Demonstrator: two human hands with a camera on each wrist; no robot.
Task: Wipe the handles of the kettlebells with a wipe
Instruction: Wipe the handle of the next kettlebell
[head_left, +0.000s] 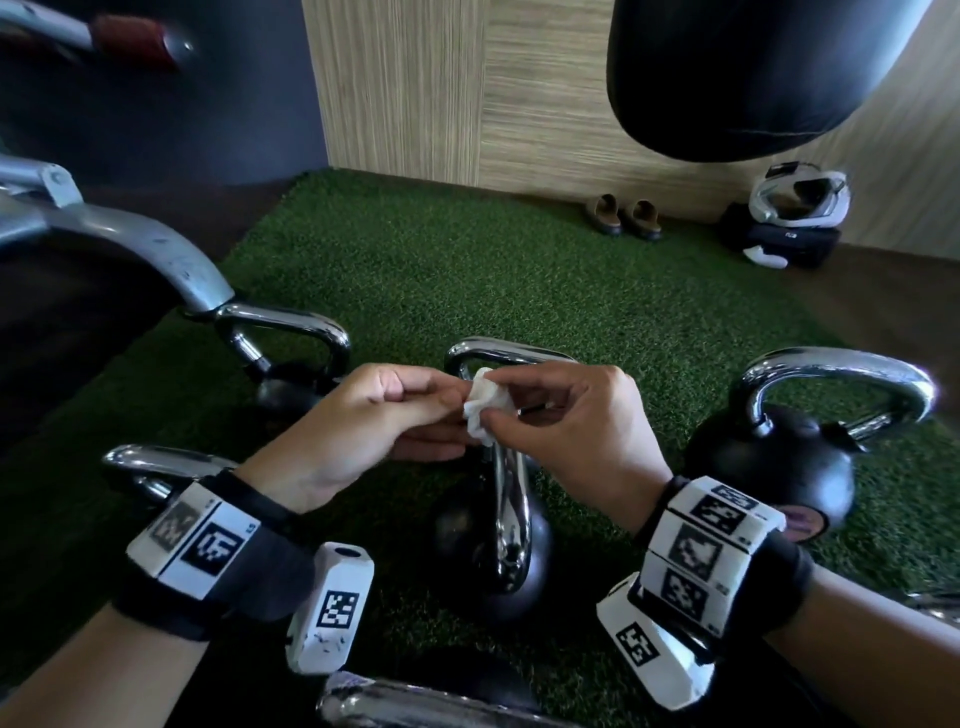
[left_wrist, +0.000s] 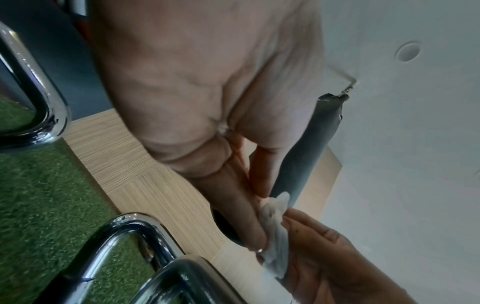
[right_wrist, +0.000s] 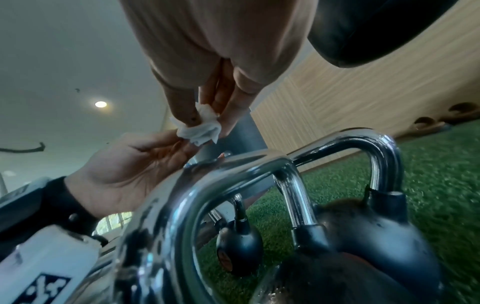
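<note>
A crumpled white wipe (head_left: 483, 410) is held in the air between both hands, above the chrome handle (head_left: 511, 499) of the middle black kettlebell (head_left: 467, 551). My left hand (head_left: 447, 415) pinches its left side and my right hand (head_left: 504, 413) pinches its right side. The wrist views show the wipe (left_wrist: 275, 230) (right_wrist: 200, 131) clamped by fingertips from both hands, clear of any handle. Another kettlebell (head_left: 779, 467) with a chrome handle (head_left: 841, 369) stands to the right. A third kettlebell (head_left: 291, 389) stands at the back left. More chrome handles show near my left wrist (head_left: 156, 462) and at the bottom edge (head_left: 395, 701).
The kettlebells stand on green turf (head_left: 467, 270). A grey metal machine frame (head_left: 156, 244) reaches in from the left. A black punching bag (head_left: 753, 78) hangs at the upper right. Slippers (head_left: 623, 215) and a white helmet (head_left: 800, 200) on a dark bag lie by the wooden wall.
</note>
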